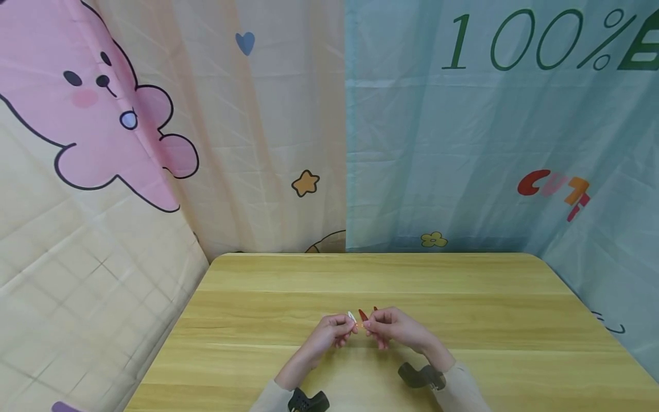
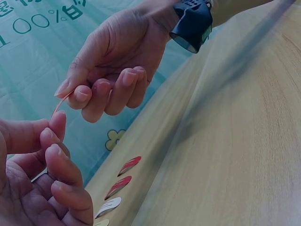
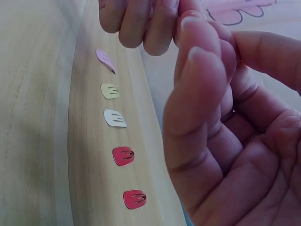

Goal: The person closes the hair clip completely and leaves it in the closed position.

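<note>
Between the two hands is a thin orange hair clip [image 2: 57, 106], seen nearly edge-on as a curved strip. My left hand [image 1: 331, 332] pinches one end with thumb and index finger. The other end is pinched by my right hand [image 1: 397, 328]. In the right wrist view, fingers hide the clip. Beyond the hands, a row of snap hair clips lies on the table: a pink clip [image 3: 106, 60], a pale yellow clip [image 3: 109, 91], a white clip [image 3: 113, 117], a red clip [image 3: 122, 156] and another red clip [image 3: 133, 199].
The light wooden table [image 1: 247, 297] reaches back to printed curtains [image 1: 288, 114] that hang behind it and at both sides. A dark camera mount [image 1: 308, 400] is strapped to the left wrist, and another mount [image 1: 419, 376] to the right.
</note>
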Available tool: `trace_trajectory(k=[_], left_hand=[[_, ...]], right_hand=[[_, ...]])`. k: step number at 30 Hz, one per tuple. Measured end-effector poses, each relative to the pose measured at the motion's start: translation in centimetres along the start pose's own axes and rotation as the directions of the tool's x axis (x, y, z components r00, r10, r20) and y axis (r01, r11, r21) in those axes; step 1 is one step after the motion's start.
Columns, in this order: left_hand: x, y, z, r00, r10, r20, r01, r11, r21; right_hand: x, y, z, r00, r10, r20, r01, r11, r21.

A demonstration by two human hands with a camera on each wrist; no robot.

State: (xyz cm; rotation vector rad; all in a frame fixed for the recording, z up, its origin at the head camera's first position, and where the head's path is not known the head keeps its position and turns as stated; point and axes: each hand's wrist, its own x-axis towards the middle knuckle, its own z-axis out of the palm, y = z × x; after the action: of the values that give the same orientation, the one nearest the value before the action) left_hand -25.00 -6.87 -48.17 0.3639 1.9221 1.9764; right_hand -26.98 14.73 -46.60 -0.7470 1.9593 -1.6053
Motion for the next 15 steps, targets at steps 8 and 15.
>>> trace_trajectory(k=[8,15], left_hand=[[-0.14,0.13,-0.07,1.000,0.009,0.007,-0.009,1.000,0.000],[-0.10,0.02,-0.06,1.000,0.011,0.007,-0.011,1.000,0.000]], right_hand=[[-0.06,-0.10,-0.08,1.000,-0.002,-0.017,0.001,0.999,-0.036],[-0.06,-0.12,-0.17,0.999,0.011,-0.049,-0.014,0.999,-0.047]])
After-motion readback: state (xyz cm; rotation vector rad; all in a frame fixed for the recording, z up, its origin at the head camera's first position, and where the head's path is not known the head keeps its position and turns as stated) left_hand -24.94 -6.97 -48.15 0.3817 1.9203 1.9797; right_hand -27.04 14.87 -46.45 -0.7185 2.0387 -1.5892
